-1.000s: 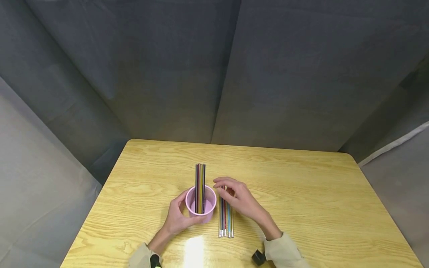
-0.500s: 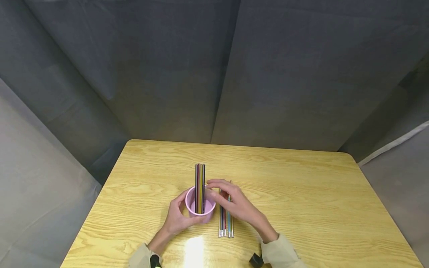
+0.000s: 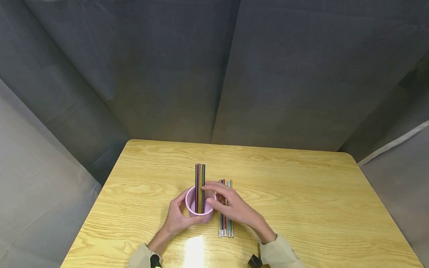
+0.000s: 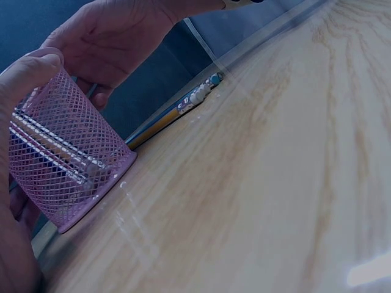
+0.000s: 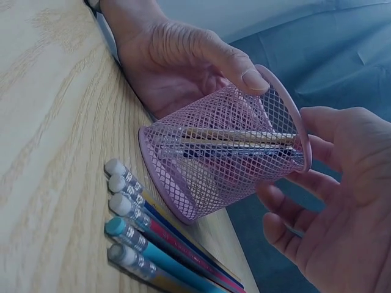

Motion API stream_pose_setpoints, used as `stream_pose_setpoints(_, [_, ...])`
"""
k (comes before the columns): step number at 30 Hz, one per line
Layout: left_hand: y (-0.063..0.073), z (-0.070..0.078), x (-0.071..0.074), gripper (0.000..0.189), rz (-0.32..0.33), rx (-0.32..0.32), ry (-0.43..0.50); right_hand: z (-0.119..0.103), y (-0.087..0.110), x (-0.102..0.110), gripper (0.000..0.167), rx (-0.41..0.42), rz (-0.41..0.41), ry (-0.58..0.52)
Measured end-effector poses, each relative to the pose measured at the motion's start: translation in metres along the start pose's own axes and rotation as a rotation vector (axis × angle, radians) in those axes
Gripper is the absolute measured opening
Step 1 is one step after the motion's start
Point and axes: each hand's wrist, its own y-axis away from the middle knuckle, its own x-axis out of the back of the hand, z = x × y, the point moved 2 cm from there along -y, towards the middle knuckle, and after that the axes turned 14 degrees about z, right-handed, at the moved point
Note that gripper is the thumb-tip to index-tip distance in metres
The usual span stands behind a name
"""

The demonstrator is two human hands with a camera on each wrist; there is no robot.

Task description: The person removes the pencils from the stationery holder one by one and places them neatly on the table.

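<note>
My left hand (image 3: 176,216) grips a pink mesh pencil cup (image 5: 201,162) by its side, with the thumb at the rim. Several pencils (image 3: 200,178) stand upright in the cup, their eraser ends at its bottom. My right hand (image 3: 234,206) is at the right side of the rim, fingers loosely bent. In the head view its index fingertip reaches the standing pencils, while the thumb tip overlaps the rim. Beneath this hand, a row of pencils (image 3: 229,227) lies on the table beside the cup. Their erasers, white and one teal, point toward me.
The wooden table (image 3: 301,193) extends widely to both sides. Grey curtains (image 3: 285,74) hang behind it and along the sides. A small black object (image 3: 255,261) is near my right cuff.
My right hand has moved left from above the lying pencils to the cup's rim and the standing pencils. The left hand and cup have stayed in place.
</note>
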Motion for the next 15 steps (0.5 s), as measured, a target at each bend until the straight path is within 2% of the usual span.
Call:
stream_pose_setpoints(9, [0.0005, -0.0007, -0.0004, 0.086, 0.003, 0.001, -0.015, 0.0045, 0.0013, -0.0001, 0.046, -0.029, -0.008, 0.014])
stream_pose_setpoints(15, [0.0006, -0.0009, -0.0006, 0.085, 0.001, -0.005, -0.02, 0.0031, 0.0011, 0.0002, 0.046, -0.018, -0.014, 0.009])
